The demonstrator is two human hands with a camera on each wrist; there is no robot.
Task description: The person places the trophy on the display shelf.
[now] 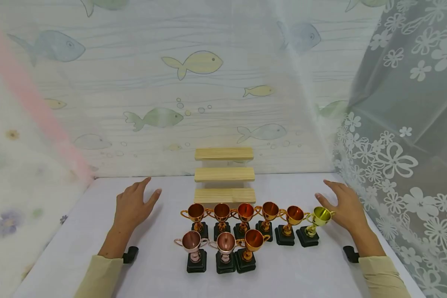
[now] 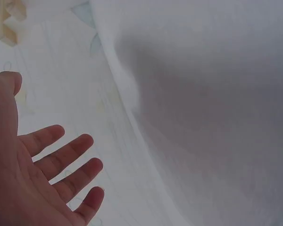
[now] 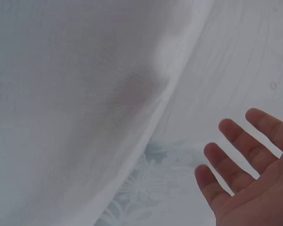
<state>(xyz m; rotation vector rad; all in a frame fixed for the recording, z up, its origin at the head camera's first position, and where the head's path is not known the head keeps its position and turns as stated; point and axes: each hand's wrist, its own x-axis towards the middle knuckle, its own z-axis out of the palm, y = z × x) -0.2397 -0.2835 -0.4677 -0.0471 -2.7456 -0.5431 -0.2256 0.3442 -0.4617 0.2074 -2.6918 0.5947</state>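
Nine little trophy cups (image 1: 246, 236) are still sitting in two rows low in the middle on the white surface (image 1: 160, 273), the wooden steps (image 1: 224, 176) above are holding none, and the left hand (image 1: 134, 207) and right hand (image 1: 344, 209) are hovering with fingers spread apart, gripping nothing.

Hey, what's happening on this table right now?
A person holds both hands open over a white table, gripping nothing. The left hand is apart from everything; the right hand is beside a yellow-green trophy cup. Nine small trophy cups stand in two rows, six behind and three in front, before a three-step wooden stand.
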